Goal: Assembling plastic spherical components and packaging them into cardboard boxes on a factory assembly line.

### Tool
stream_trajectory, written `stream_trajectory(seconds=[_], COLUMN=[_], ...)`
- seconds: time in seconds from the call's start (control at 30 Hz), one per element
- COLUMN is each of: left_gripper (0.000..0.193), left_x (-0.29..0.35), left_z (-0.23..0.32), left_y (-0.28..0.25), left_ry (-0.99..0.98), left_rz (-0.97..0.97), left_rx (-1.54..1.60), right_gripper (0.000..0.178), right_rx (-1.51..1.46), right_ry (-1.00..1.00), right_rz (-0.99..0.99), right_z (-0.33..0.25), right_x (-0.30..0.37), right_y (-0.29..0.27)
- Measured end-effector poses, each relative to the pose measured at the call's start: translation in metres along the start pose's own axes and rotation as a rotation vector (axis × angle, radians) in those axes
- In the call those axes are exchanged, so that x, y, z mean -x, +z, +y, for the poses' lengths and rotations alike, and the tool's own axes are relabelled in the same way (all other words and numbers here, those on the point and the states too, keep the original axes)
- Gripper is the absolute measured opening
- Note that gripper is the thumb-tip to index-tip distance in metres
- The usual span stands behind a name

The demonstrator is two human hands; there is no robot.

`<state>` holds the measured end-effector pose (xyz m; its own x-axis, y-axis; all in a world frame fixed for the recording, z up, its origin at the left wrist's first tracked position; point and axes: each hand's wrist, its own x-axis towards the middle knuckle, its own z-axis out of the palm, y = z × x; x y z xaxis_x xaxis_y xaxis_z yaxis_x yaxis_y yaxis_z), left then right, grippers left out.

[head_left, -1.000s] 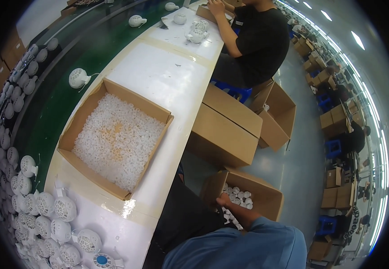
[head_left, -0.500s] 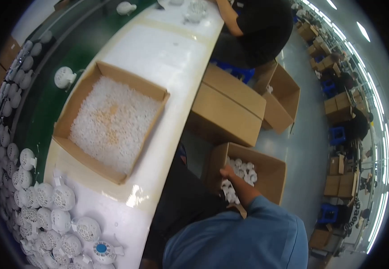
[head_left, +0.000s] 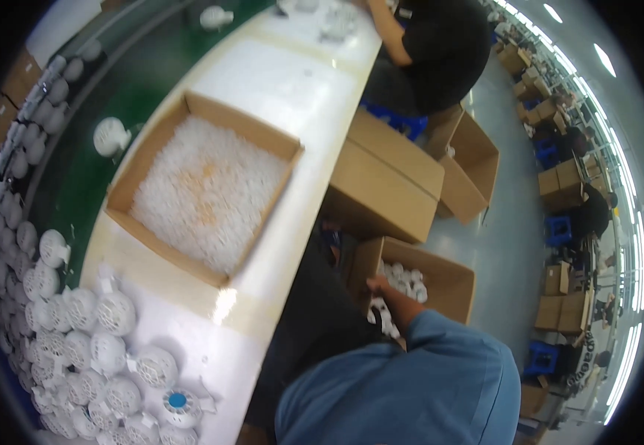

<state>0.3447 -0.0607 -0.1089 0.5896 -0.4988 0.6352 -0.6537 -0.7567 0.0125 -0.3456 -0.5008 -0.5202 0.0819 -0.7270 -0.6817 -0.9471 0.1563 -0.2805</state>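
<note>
My right hand [head_left: 385, 291] reaches down from a blue sleeve [head_left: 425, 371] to the near left corner of an open cardboard box [head_left: 451, 285] on the floor. The box holds round white plastic parts [head_left: 405, 278]. The fingers are curled around a white plastic part [head_left: 381, 317] that hangs just below the wrist at the box's rim. My left hand is out of sight.
On the white table [head_left: 292, 81] stands a cardboard box of small white pieces [head_left: 203, 193]. Round white grille parts [head_left: 99, 334] crowd the near left; one has a blue centre [head_left: 177, 400]. A green conveyor [head_left: 84, 185] runs behind. Closed cartons [head_left: 388, 178] and a seated person in black [head_left: 440, 52] are to the right.
My head has moved forward and down, so the table and floor box look closer. My right hand stays at the floor box's near corner, still closed on white parts.
</note>
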Motion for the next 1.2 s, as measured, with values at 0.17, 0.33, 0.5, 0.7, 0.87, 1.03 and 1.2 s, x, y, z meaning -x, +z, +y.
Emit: stream_trajectory(seconds=[0.17, 0.33, 0.5, 0.7, 0.87, 1.03, 1.2], left_gripper=[0.063, 0.063, 0.061, 0.06, 0.059, 0.058, 0.059], left_x=[0.007, -0.004, -0.007, -0.01, -0.026, -0.016, -0.015], left_z=[0.026, 0.033, 0.032, 0.034, 0.054, 0.04, 0.039], left_y=[-0.049, -0.045, -0.044, -0.047, -0.051, -0.046, -0.046], left_ry=[-0.326, -0.392, -0.385, -0.341, -0.302, -0.353, -0.331], left_rz=[-0.149, -0.166, -0.137, -0.155, -0.165, -0.147, -0.153], left_rx=[0.376, 0.427, 0.37, 0.303, 0.315, 0.341, 0.408], right_gripper=[0.038, 0.044, 0.047, 0.048, 0.048, 0.047, 0.048], right_rx=[-0.344, -0.493, -0.594, -0.533, -0.528, -0.574, -0.492], right_ry=[0.352, 0.506, 0.593, 0.493, 0.496, 0.489, 0.459], right_rz=[0.137, 0.212, 0.169, 0.195, 0.216, 0.236, 0.218], right_z=[-0.146, -0.154, -0.16, -0.137, -0.138, -0.14, -0.137], right_x=[0.058, 0.058, 0.051, 0.036, 0.036, 0.043, 0.04], right_y=[-0.017, -0.022, -0.031, -0.014, -0.014, -0.013, -0.016])
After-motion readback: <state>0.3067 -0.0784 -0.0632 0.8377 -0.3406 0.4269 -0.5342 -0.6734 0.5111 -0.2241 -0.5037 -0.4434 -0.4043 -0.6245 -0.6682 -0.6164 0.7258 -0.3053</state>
